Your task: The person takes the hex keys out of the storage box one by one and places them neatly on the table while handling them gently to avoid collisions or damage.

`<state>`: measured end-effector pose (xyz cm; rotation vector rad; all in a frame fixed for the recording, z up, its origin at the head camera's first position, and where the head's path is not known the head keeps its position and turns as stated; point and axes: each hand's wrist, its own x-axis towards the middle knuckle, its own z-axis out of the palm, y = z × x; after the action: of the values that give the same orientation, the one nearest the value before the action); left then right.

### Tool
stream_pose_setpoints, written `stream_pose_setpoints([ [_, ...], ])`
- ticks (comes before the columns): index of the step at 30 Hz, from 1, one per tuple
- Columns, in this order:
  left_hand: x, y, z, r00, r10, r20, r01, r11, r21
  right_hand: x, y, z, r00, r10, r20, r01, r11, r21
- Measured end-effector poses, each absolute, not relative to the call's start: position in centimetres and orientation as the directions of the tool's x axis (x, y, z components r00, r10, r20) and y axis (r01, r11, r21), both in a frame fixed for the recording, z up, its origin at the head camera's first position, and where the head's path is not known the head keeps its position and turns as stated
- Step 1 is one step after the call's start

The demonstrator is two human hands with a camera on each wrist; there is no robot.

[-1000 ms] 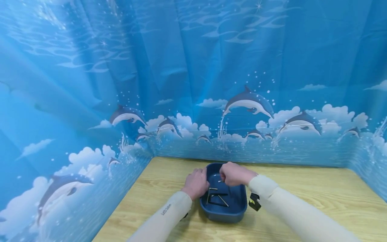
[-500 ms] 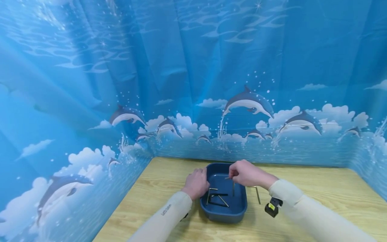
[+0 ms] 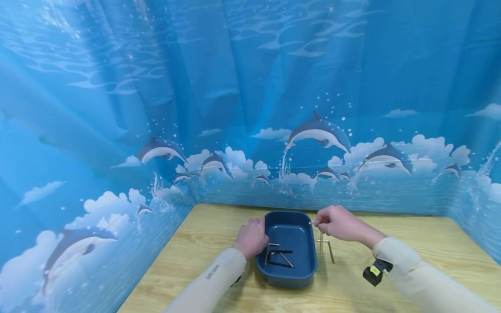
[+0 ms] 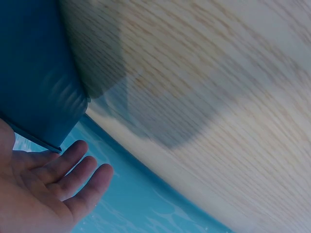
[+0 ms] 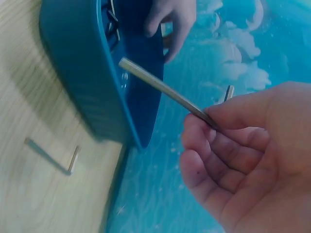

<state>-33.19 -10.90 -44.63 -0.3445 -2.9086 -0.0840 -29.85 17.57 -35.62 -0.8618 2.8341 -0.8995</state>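
Between thumb and fingers, my right hand point(image 3: 340, 224) pinches an L-shaped hex key point(image 5: 163, 88), its long arm pointing down beside the bin in the head view. On the table just below lies another hex key point(image 3: 332, 253). My left hand point(image 3: 250, 238) holds the left rim of the blue bin point(image 3: 285, 281); the right wrist view shows its thumb inside the wall. Several hex keys lie in the bin's near half, among them a black one point(image 3: 280, 263) and a brass-coloured one point(image 3: 268, 255).
The wood-grain table point(image 3: 395, 261) extends to both sides of the bin. Behind and to the left hangs a blue curtain point(image 3: 250, 108) printed with dolphins, meeting the table's far edge. A small black wrist camera point(image 3: 375, 273) sits under the right cuff.
My right hand has lifted a hex key out of the bin and carried it rightward past the rim. The key on the table has come into sight. My left hand stays on the rim.
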Motion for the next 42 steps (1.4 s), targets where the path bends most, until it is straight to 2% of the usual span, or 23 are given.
stream_pose_setpoints([
  [7, -33.3, -11.0, -44.7, -0.948, 0.229, 0.220, 0.240, 0.971, 0.024, -30.4, 19.6, -36.7, -0.864, -0.497, 0.084, -0.442, 0.668, -0.598],
  [22, -33.2, -10.9, -44.4, -0.959, 0.216, 0.182, 0.232, 0.970, 0.074, -32.4, 23.1, -41.4, -0.893, -0.450, -0.021, -0.347, 0.717, -0.604],
  [29, -33.2, -11.1, -44.4, -0.959, 0.213, 0.184, 0.234, 0.967, 0.098, -33.3, 23.4, -43.6, -0.896, -0.444, -0.027, -0.330, 0.704, -0.628],
  [36, -33.3, -11.1, -44.5, -0.958, 0.218, 0.184, 0.237, 0.967, 0.092, -33.8, 23.2, -44.7, -0.915, -0.404, -0.010, -0.326, 0.752, -0.573],
  [42, -33.4, -11.2, -44.6, -0.956, 0.223, 0.189, 0.241, 0.967, 0.078, -34.6, 23.1, -45.6, -0.916, -0.397, 0.055, -0.384, 0.828, -0.409],
])
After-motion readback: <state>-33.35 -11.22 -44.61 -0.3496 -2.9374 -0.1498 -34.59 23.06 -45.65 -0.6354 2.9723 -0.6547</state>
